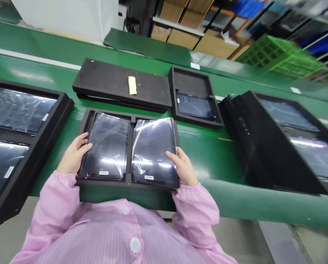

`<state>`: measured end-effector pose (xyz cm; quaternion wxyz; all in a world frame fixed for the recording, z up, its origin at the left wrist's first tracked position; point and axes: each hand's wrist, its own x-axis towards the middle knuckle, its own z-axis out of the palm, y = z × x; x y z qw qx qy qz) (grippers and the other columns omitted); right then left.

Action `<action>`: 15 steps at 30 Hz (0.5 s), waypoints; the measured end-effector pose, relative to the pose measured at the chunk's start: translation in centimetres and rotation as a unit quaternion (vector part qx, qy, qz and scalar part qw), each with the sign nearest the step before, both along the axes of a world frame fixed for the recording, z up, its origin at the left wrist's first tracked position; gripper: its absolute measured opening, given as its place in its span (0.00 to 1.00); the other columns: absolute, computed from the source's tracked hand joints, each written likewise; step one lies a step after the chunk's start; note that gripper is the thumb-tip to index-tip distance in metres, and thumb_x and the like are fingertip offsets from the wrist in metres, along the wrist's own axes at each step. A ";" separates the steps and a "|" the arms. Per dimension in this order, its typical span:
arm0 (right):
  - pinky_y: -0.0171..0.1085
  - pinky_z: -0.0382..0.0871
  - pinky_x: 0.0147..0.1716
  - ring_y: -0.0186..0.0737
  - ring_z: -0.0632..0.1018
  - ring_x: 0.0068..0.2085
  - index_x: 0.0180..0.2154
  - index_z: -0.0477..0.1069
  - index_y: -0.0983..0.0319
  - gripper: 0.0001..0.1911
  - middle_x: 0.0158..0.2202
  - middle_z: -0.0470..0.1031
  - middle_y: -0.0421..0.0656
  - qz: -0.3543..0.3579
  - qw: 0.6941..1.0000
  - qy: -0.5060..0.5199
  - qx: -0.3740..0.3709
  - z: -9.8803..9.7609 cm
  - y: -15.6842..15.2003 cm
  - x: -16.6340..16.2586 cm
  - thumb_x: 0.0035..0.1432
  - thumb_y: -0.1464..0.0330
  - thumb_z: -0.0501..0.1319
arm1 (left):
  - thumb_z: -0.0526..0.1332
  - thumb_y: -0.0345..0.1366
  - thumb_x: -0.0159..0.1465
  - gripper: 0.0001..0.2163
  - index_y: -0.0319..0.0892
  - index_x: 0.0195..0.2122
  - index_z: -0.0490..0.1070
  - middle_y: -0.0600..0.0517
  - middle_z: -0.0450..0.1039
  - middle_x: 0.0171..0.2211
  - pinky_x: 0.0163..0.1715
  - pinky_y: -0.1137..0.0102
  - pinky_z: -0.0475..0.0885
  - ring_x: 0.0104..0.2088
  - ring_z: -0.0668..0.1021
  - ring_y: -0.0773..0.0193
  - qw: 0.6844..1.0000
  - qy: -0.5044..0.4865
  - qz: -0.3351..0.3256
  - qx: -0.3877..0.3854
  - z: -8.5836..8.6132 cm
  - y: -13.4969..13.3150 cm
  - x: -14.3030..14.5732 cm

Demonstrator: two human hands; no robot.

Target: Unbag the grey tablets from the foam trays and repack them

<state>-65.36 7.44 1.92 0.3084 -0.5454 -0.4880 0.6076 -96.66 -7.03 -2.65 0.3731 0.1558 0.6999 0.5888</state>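
Two dark flat screen panels with shiny clear film lie side by side in a black two-slot foam tray in front of me. Both carry a small white label near the lower edge. At the left panel, my left hand rests along the tray's left side, fingers apart, its thumb tip on the panel's edge. My right hand grips the right panel by its right edge, thumb on top and fingers partly hidden. That panel sits slightly tilted, overlapping the tray's right rim.
A closed black tray stack with a yellow paper slip lies behind. A tray behind right holds one panel. Filled tray stacks stand at left and right. All rest on a green work surface; a green crate is beyond.
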 end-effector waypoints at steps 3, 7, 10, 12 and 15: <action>0.33 0.64 0.24 0.34 0.70 0.24 0.29 0.62 0.59 0.24 0.24 0.70 0.35 0.003 1.000 0.015 0.008 1.9 0.0 -0.8 0.37 0.57 0.73 | 0.72 0.41 0.44 0.31 0.39 0.50 0.71 0.44 0.73 0.48 0.51 0.62 0.68 0.51 0.74 0.51 0.996 -0.077 -0.041 0.022 0.1 0.1 -0.7; 0.33 0.66 0.27 0.34 0.72 0.25 0.31 0.66 0.60 0.23 0.24 0.71 0.36 0.008 0.999 0.038 0.034 3.5 0.4 -1.4 0.37 0.58 0.73 | 0.72 0.40 0.45 0.22 0.36 0.40 0.75 0.45 0.78 0.34 0.31 0.70 0.73 0.34 0.80 0.56 0.979 -0.179 -0.094 0.002 0.3 0.6 -0.5; 0.34 0.67 0.28 0.37 0.74 0.27 0.31 0.67 0.61 0.22 0.26 0.73 0.38 0.028 0.997 0.071 0.030 2.9 0.1 -3.0 0.39 0.57 0.72 | 0.71 0.37 0.47 0.18 0.36 0.39 0.74 0.46 0.78 0.33 0.29 0.71 0.73 0.30 0.80 0.59 0.976 -0.211 -0.062 0.012 0.4 1.0 -0.1; 0.34 0.67 0.28 0.38 0.75 0.27 0.31 0.67 0.62 0.22 0.25 0.73 0.39 0.043 0.995 0.092 0.018 1.7 -0.6 -4.7 0.40 0.56 0.71 | 0.70 0.35 0.48 0.16 0.37 0.39 0.74 0.45 0.79 0.33 0.30 0.69 0.74 0.31 0.80 0.58 0.976 -0.215 -0.041 0.013 0.5 1.1 0.1; 0.37 0.69 0.29 0.39 0.75 0.27 0.32 0.67 0.62 0.22 0.26 0.74 0.41 0.058 0.991 0.121 0.000 -0.3 -2.1 -7.7 0.42 0.55 0.68 | 0.70 0.35 0.50 0.15 0.36 0.38 0.74 0.45 0.79 0.33 0.31 0.68 0.75 0.33 0.81 0.57 0.984 -0.179 0.020 0.014 0.6 0.8 0.8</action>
